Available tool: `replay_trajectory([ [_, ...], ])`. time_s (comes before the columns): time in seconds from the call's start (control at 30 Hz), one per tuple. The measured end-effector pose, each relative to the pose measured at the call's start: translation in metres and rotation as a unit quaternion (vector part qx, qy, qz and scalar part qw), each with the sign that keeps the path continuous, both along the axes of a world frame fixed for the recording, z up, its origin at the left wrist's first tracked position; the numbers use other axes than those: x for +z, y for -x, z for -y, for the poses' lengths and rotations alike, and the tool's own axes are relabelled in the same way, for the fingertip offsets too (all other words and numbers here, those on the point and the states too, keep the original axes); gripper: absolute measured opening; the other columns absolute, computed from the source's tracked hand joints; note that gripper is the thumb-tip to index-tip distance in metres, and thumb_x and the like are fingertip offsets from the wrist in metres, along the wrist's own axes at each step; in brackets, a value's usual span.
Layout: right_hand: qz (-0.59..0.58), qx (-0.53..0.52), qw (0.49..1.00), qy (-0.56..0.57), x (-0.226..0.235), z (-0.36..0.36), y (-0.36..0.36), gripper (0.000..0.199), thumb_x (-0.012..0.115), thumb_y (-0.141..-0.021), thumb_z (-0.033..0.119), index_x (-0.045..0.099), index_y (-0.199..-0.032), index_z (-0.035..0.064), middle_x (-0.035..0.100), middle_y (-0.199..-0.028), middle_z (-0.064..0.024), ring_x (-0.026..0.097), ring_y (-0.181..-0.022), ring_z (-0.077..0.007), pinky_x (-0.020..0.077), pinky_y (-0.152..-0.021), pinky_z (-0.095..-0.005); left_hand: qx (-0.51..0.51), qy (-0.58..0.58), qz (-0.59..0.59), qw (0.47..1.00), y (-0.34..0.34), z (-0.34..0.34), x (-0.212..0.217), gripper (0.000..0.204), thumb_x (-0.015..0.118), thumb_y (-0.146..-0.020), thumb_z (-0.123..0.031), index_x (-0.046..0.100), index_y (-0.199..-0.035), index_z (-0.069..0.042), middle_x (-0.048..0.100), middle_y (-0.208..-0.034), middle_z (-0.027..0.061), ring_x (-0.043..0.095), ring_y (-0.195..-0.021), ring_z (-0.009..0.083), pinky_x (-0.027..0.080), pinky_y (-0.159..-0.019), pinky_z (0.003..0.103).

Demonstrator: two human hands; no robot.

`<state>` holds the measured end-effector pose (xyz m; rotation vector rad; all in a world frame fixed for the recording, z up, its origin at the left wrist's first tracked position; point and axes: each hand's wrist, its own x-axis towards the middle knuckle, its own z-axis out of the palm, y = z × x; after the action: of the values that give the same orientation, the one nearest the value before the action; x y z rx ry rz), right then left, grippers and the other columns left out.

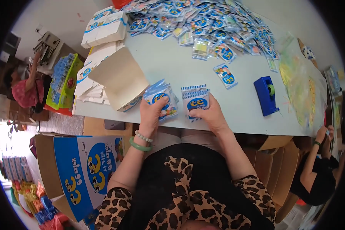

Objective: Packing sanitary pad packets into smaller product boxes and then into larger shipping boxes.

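My left hand [150, 117] is closed on a small stack of blue-and-white candy packets [168, 109], its thumb across the front. A jade-green bangle and a beaded bracelet circle that wrist. In my right hand [214, 117] is another stack of packets [194, 94] with striped edges, pinched under the thumb. The two stacks are a little apart, over the table's near edge. Beside my left hand lies an open white display box [120, 78], its lid raised and its inside mostly hidden. One loose packet [225, 76] lies beyond my right hand.
A large heap of packets [203, 23] covers the far table [161, 61]. Stacked white boxes [105, 28] stand at the left, a blue tape dispenser [266, 96] and clear plastic bags [301, 84] at the right. Cartons [86, 165] flank me; two people work at the sides.
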<state>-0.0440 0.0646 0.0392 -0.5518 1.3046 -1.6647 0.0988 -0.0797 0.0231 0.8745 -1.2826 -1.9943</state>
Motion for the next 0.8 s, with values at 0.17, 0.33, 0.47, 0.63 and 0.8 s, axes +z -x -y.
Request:
replay_trajectory([
  [0.17,-0.063,0.052,0.997,0.006,-0.018,0.026,-0.019,0.063,0.073,-0.071,0.0,0.046,-0.127,-0.0003,0.059,-0.112,-0.0079,0.06,-0.097,-0.0156,0.0501,-0.088,-0.0297,-0.012,0.036,-0.031,0.999,0.022,-0.001,-0.019,0.027,0.061,-0.089,-0.01,0.055,-0.115,-0.003,0.065,-0.098,0.0042,0.064,-0.084,0.013,0.055,-0.071,0.027],
  [0.33,0.004,0.039,0.999,0.026,-0.031,0.032,-0.02,0.065,0.074,-0.071,0.002,0.039,-0.126,-0.0011,0.057,-0.11,-0.0103,0.06,-0.097,-0.0179,0.0525,-0.082,-0.0291,-0.045,-0.073,-0.102,0.991,0.014,0.001,-0.023,0.033,0.055,-0.094,-0.011,0.047,-0.124,-0.002,0.06,-0.115,0.0083,0.06,-0.103,0.0157,0.051,-0.086,0.032],
  [0.47,0.042,0.04,0.998,0.01,-0.032,0.034,-0.023,0.06,0.073,-0.071,0.002,0.041,-0.122,-0.0003,0.057,-0.11,-0.011,0.06,-0.096,-0.0189,0.0531,-0.077,-0.028,-0.085,0.005,-0.062,0.994,0.009,-0.008,0.007,0.045,0.069,-0.079,-0.003,0.05,-0.121,0.0,0.063,-0.109,0.0102,0.063,-0.097,0.0162,0.053,-0.081,0.031],
  [0.63,-0.304,0.014,0.952,-0.028,-0.034,0.035,-0.039,0.05,0.068,-0.077,0.004,0.044,-0.121,-0.001,0.058,-0.103,-0.0075,0.057,-0.097,-0.0128,0.0514,-0.078,-0.0287,-0.082,-0.057,-0.064,0.993,0.002,-0.001,0.013,0.04,0.073,-0.069,0.001,0.058,-0.106,0.004,0.067,-0.087,0.0096,0.066,-0.072,0.0155,0.056,-0.065,0.027],
  [0.8,-0.123,0.134,0.983,0.029,0.003,0.049,-0.002,0.047,0.06,-0.082,0.004,0.048,-0.126,0.0026,0.057,-0.106,-0.0064,0.055,-0.097,-0.0134,0.0492,-0.078,-0.0297,-0.034,-0.157,-0.133,0.978,-0.027,0.006,0.062,0.043,0.066,-0.068,0.005,0.056,-0.11,0.004,0.066,-0.096,0.0125,0.068,-0.08,0.0196,0.058,-0.071,0.032],
])
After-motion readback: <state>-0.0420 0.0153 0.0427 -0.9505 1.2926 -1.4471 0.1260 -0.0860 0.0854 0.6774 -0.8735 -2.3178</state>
